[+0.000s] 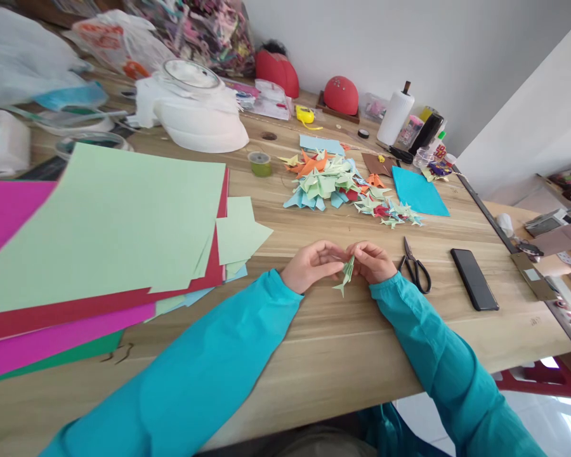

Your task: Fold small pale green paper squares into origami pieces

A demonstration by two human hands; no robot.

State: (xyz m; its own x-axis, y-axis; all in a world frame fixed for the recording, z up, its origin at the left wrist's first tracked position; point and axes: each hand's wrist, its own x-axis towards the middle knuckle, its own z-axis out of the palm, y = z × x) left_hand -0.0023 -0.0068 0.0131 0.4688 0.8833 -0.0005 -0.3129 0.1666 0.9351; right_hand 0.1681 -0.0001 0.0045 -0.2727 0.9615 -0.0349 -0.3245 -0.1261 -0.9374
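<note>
Both of my hands meet at the middle of the wooden table (342,355). My left hand (310,265) and my right hand (374,261) each pinch a small folded pale green paper piece (346,275), whose pointed tip hangs down toward the table. My fingers are curled closed on the paper. Both arms wear teal sleeves. A pile of finished folded paper shapes (342,187) in green, blue, orange and red lies further back.
A stack of large coloured paper sheets (99,241) covers the left side. Black scissors (415,266) and a black phone (474,279) lie right of my hands. A blue sheet (419,192), a white bottle (396,114), red round objects (341,95) and plastic bags (23,57) sit at the back.
</note>
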